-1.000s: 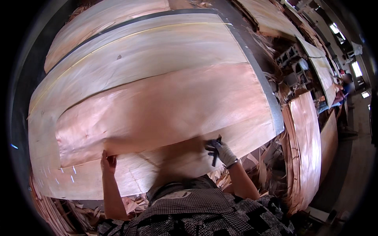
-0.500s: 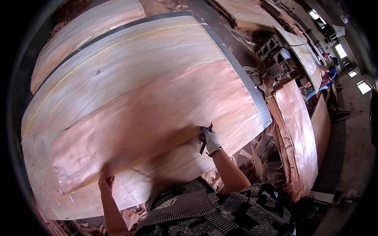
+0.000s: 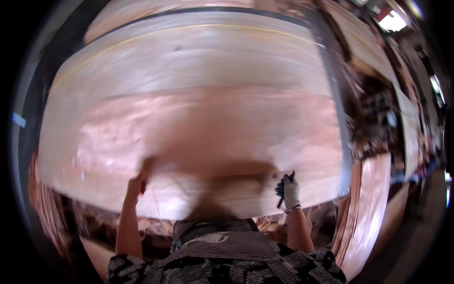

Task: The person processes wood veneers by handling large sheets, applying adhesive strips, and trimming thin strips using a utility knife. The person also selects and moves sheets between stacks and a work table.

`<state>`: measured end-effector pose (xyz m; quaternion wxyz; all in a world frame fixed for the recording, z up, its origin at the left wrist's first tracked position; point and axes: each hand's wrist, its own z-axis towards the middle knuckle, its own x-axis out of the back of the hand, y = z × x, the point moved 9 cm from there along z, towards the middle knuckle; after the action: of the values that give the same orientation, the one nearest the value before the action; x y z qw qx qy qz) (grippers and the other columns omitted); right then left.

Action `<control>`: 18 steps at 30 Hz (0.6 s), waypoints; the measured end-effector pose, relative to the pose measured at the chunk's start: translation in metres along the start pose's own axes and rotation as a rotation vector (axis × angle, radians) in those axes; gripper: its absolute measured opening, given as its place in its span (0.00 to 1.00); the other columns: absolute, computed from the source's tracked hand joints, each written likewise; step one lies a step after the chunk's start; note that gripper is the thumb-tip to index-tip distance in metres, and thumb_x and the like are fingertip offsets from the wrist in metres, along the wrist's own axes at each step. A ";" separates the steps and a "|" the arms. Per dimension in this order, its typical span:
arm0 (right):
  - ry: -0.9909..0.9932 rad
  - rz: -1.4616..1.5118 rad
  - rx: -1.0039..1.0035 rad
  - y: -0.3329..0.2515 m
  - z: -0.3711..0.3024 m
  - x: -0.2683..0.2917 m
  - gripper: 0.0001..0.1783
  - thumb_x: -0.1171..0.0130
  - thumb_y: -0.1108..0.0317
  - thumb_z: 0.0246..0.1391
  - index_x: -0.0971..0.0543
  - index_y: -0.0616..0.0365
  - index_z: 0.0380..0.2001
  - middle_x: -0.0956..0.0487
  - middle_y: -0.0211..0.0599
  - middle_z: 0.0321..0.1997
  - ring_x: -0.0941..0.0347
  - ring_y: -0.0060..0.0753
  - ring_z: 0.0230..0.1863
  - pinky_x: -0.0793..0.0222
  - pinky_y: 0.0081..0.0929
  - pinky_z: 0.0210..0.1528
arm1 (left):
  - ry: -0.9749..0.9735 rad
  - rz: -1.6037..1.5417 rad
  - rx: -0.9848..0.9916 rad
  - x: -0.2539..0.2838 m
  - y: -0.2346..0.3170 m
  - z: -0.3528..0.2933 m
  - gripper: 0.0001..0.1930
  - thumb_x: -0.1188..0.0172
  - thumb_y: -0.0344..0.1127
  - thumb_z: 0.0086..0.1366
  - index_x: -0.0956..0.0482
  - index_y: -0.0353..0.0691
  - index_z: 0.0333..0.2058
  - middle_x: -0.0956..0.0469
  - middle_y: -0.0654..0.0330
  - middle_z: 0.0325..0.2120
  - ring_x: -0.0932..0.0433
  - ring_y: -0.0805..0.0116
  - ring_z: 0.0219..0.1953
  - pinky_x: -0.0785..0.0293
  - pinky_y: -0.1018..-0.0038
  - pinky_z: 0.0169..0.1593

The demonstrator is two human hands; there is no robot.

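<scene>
A reddish veneer sheet [image 3: 203, 128] lies across a larger pale sheet [image 3: 189, 52] on the worktable in front of me. My bare left hand [image 3: 138, 184] is at the near edge of the reddish sheet, left of the middle. Its fingers are blurred but look bent and closed on that edge. Farther right, my right hand [image 3: 291, 193] wears a striped, dark-fingered glove and is closed round a slim black tool [image 3: 280, 203], knife-like in shape. That hand is beside the right part of the sheet's near edge. My shadow covers the sheet's middle.
A yellow line [image 3: 189, 27] runs along the pale sheet's far side. A dark border [image 3: 347, 161] edges the table at right. Stacked veneer [image 3: 366, 208] stands beyond it, with concrete blocks [image 3: 378, 104] farther off. Scraps [image 3: 158, 226] lie below the near edge.
The view has turned and blurred, so the sheets lie straighter across it. Both hands remain by the reddish sheet's near edge, and the right hand keeps the black tool.
</scene>
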<state>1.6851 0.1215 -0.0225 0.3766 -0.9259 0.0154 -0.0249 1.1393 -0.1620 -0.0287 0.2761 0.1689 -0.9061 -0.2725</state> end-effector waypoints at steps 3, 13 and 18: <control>-0.094 -0.474 0.423 -0.042 -0.010 -0.072 0.03 0.52 0.72 0.51 0.32 0.55 0.32 0.32 0.28 0.17 0.35 0.19 0.17 0.40 0.18 0.16 | 0.340 0.320 -0.661 -0.020 0.103 -0.018 0.05 0.47 0.31 0.53 0.23 0.40 0.27 0.24 0.55 0.26 0.26 0.54 0.31 0.31 0.65 0.33; -0.501 -1.069 0.911 -0.019 -0.031 -0.345 0.08 0.53 0.68 0.54 0.29 0.55 0.36 0.33 0.26 0.14 0.38 0.22 0.13 0.39 0.21 0.16 | 0.456 0.573 -1.213 -0.076 0.234 0.025 0.27 0.51 0.39 0.57 0.42 0.42 0.56 0.48 0.54 0.59 0.54 0.59 0.62 0.60 0.61 0.63; -0.506 -0.952 0.422 0.010 0.017 -0.316 0.09 0.54 0.63 0.55 0.29 0.56 0.34 0.31 0.33 0.15 0.35 0.29 0.14 0.38 0.28 0.16 | 0.805 0.546 -0.800 0.148 0.155 0.120 0.26 0.58 0.40 0.60 0.43 0.39 0.56 0.45 0.51 0.57 0.50 0.58 0.61 0.56 0.65 0.62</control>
<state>1.3706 0.1412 -0.0527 0.4926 -0.7128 -0.4985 0.0280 0.9274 -0.0582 0.0385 0.6969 -0.0954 -0.5695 -0.4253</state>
